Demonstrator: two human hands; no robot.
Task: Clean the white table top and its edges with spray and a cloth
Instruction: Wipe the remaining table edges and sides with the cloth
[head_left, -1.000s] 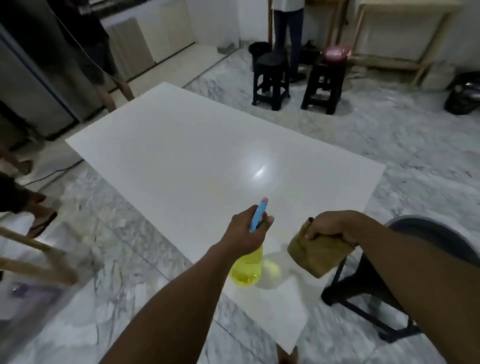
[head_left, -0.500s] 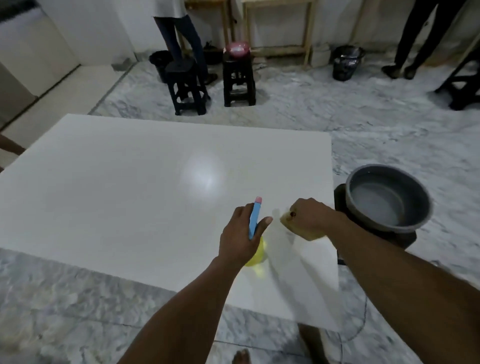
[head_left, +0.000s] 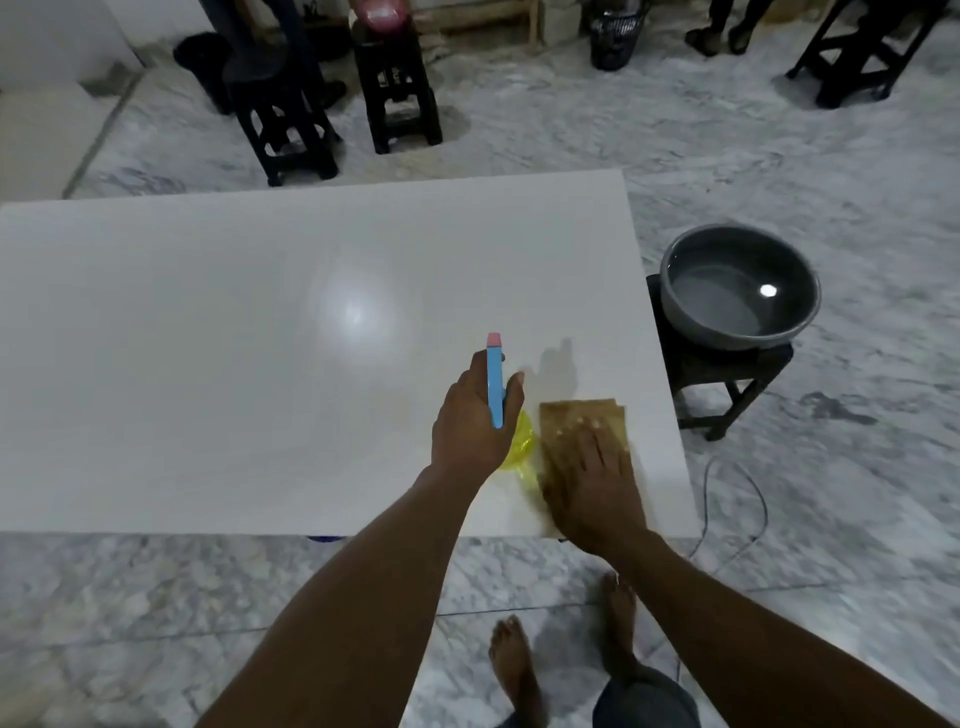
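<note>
The white table top fills the left and centre of the head view; its near edge runs across the frame and its right edge lies beside a basin. A folded tan cloth lies flat on the table near the near right corner. The right hand rests on the cloth, palm down, fingers straight and slightly spread; the hand is motion-blurred. Just left of the cloth, the left hand grips a spray bottle, fingers and thumb curled round its neck. The bottle has a yellow translucent body, a blue trigger head and a pink nozzle that points away from the person. Whether the bottle's base touches the table cannot be told.

To the right of the table, a grey basin holding water sits on a low black stool. A cable loops over the marble floor below it. Beyond the far edge stand two black stools, one carrying a pink object, and a black mesh basket. The person's bare feet show at the bottom.
</note>
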